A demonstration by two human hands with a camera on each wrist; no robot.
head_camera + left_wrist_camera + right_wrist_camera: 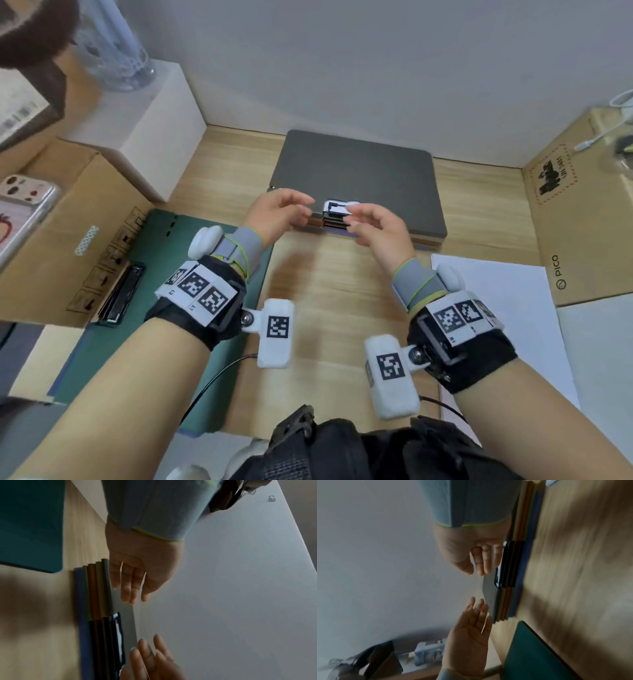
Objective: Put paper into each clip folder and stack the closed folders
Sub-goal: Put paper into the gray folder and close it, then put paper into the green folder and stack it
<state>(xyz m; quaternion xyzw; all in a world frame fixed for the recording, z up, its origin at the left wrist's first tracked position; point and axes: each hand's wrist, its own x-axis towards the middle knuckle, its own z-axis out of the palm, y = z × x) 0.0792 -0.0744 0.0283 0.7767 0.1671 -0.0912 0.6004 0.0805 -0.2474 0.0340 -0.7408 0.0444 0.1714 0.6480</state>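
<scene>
A stack of several closed clip folders [356, 178], grey cover on top, lies at the back of the wooden desk. Their black clips [337, 216] line up on the near edge; blue, olive and brown edges [92, 588] show beneath. My left hand [291, 209] and right hand [368, 219] hover at that near edge on either side of the clips, fingers relaxed, holding nothing. The wrist views show straight fingers of my left hand [132, 592] and right hand [482, 563] by the top cover. A green folder [164, 274] with a black clip [120, 298] lies at left. White paper [496, 308] lies at right.
Cardboard boxes flank the desk at left [68, 240] and right [582, 222]. A white box [147, 126] stands at the back left and a phone [24, 212] rests on the left carton. The wall runs right behind the stack.
</scene>
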